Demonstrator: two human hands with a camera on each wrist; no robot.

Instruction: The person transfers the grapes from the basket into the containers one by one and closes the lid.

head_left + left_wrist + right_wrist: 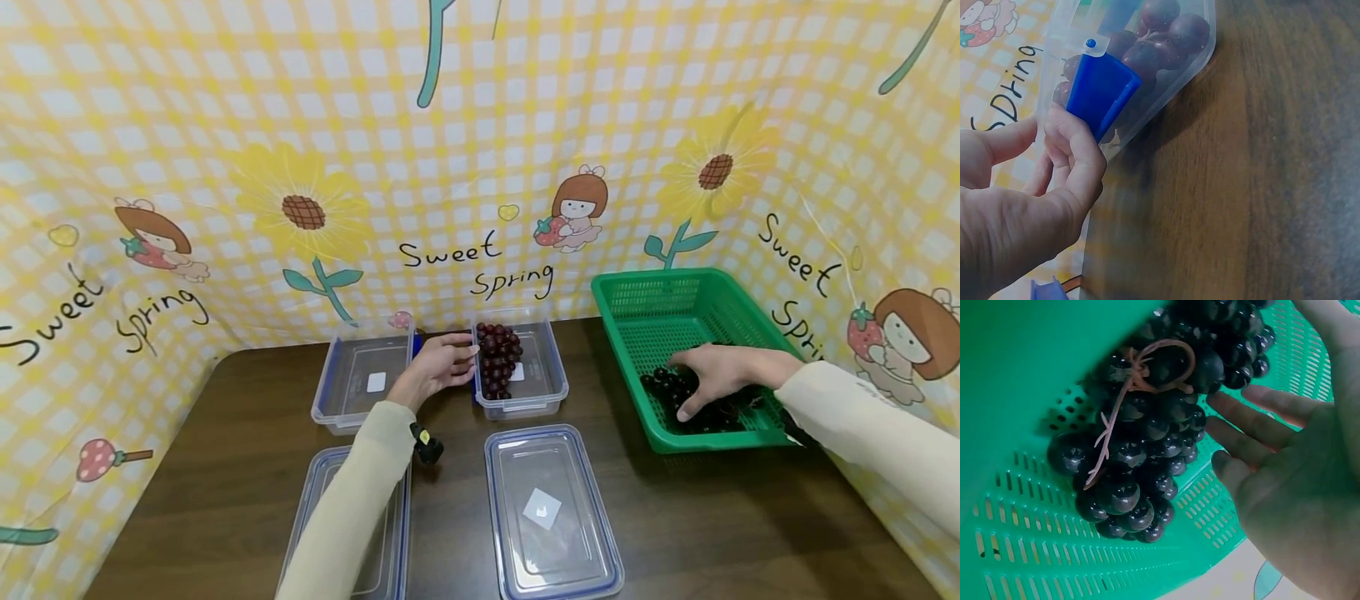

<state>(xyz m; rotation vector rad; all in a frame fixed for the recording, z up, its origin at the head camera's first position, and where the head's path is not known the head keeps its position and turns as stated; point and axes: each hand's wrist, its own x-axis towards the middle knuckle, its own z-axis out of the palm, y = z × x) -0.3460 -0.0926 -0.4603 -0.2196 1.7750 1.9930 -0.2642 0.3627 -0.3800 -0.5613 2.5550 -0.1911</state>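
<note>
Near the tabletop's (187, 467) back edge, a clear plastic container (525, 407) with red grapes (498, 362) inside is touched at its left wall by the left hand (437, 367), fingers loosely bent by a blue latch (1100, 87); whether anything is pinched cannot be told. Toward the back right corner, black grapes (1125, 456) are contained in a green basket (618, 350) beneath the right hand (720, 372), widely spread, nothing gripped. The bunch is best cupped from below, so berries are not crushed.

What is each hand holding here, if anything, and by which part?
The left hand touches the container at its blue latch; whether it grips is unclear. The right hand, spread open at dark grapes in the green basket, holds nothing.
</note>
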